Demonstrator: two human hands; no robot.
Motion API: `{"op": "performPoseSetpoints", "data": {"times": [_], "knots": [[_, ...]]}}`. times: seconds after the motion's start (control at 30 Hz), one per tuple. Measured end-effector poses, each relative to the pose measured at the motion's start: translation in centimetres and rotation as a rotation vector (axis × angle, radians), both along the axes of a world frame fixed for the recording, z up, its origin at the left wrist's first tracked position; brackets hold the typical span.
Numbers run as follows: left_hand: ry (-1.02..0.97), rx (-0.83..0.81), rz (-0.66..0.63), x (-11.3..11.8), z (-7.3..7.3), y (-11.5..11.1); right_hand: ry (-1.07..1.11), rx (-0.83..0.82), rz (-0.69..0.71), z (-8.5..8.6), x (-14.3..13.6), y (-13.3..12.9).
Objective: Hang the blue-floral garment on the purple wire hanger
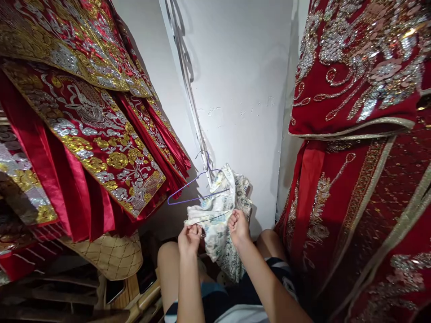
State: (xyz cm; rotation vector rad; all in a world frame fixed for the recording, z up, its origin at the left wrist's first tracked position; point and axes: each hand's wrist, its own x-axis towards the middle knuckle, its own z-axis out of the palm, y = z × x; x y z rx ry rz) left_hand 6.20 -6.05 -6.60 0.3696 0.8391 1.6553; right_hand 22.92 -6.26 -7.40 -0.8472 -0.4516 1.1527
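A pale floral garment (pixel 218 233) hangs in front of me in loose folds, its lower part gathered and bunched. It covers the right side of a purple hanger (pixel 183 192), while the hanger's left arm sticks out bare. My left hand (pixel 189 238) pinches the cloth at its lower left edge. My right hand (pixel 238 225) is closed on the same cloth further right, fingers curled in. Between the two hands the fabric is drawn taut, and a thin dark line, a cord or a seam, runs across it; I cannot tell which.
A white metal pole (pixel 192 101) leans along the white wall (pixel 242 80). Red gowns with gold and silver embroidery (pixel 101 134) hang at left, and a red beaded gown (pixel 357 134) hangs close at right. Wooden slats (pixel 131 289) lie low at left. My knees flank the garment.
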Motion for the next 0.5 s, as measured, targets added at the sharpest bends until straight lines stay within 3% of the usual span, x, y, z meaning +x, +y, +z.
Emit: {"op": "performPoseSetpoints", "data": {"times": [0.1,0.3,0.37,0.5], "knots": [[0.043,0.001,-0.066,2.4,-0.4,-0.2,0.047,-0.069,-0.144,-1.7,2.4,1.0],[0.167,0.234,-0.226,6.8,2.0,-2.0,-0.058,-0.061,-0.262,-3.4,4.1,1.1],[0.203,0.288,-0.279,8.2,2.6,-2.8,-0.144,0.000,-0.181,-3.0,3.6,0.8],[0.269,0.351,-0.312,9.6,2.9,-3.7,-0.330,0.108,0.209,-2.1,2.3,-0.1]]}}
